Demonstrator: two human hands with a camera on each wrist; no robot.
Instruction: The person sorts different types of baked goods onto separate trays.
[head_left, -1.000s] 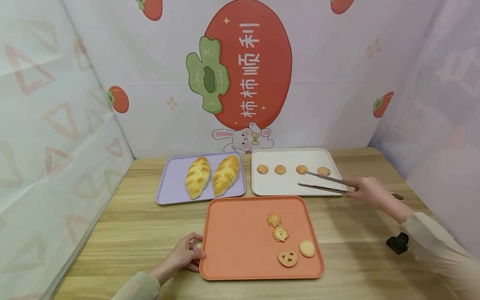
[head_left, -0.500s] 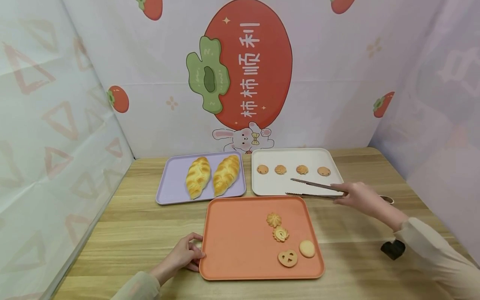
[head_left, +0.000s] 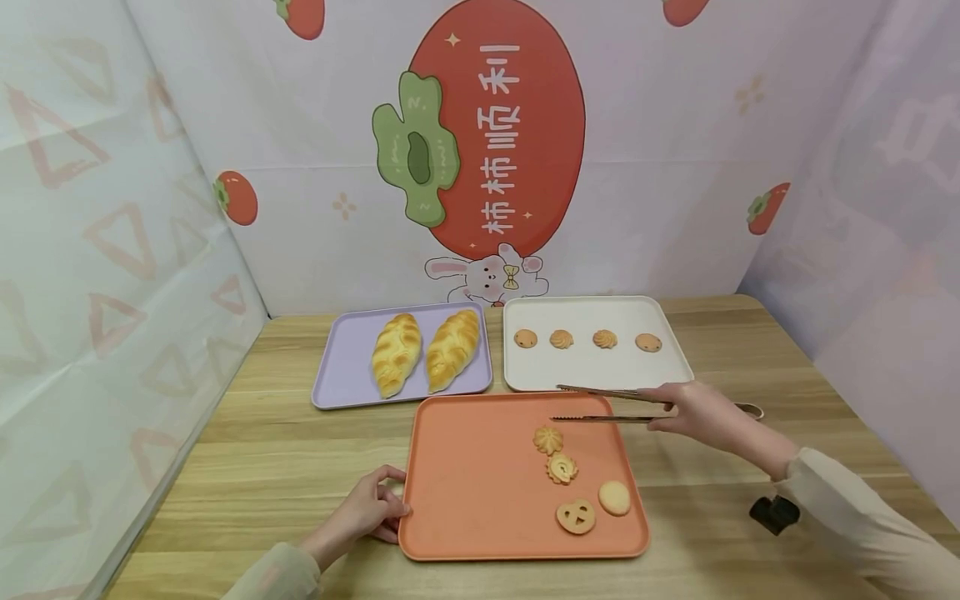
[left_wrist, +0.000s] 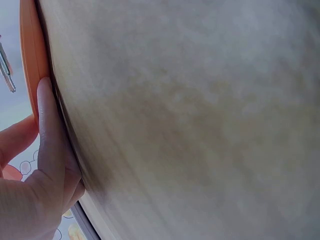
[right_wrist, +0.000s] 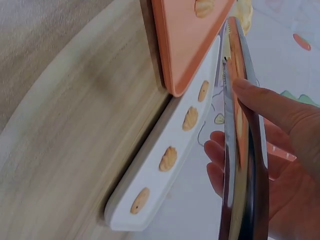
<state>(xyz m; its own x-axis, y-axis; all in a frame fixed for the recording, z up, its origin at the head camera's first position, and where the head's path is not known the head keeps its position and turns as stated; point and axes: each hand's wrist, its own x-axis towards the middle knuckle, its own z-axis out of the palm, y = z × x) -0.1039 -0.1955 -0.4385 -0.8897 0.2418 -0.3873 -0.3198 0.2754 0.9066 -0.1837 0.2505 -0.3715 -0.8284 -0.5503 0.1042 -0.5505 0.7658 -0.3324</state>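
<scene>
In the head view my left hand [head_left: 366,507] holds the left edge of the orange tray [head_left: 472,475]. The left wrist view shows fingers against that tray's rim [left_wrist: 35,60]. My right hand [head_left: 697,414] grips metal tongs [head_left: 603,418], whose arms stand apart with nothing between their serrated tips. Those tips hover over the orange tray's back edge, near a flower-shaped cookie [head_left: 548,439]. Below it lie a ring-shaped cookie [head_left: 561,468], a round cookie [head_left: 614,498] and a cookie with cut-out holes [head_left: 575,517]. In the right wrist view the thumb presses one tong arm [right_wrist: 255,135].
Behind, a white tray [head_left: 585,367] holds a row of small cookies, including a swirled one [head_left: 604,338]. Left of it, a lilac tray [head_left: 345,358] bears two loaf-shaped breads [head_left: 397,354]. A printed cloth [head_left: 300,125] closes off the table's back. A black object [head_left: 775,514] shows beneath the right sleeve.
My right hand has brought the tongs from over the white tray toward me and leftward, to the orange tray's back edge. The cookies have not moved, and my left hand stays put.
</scene>
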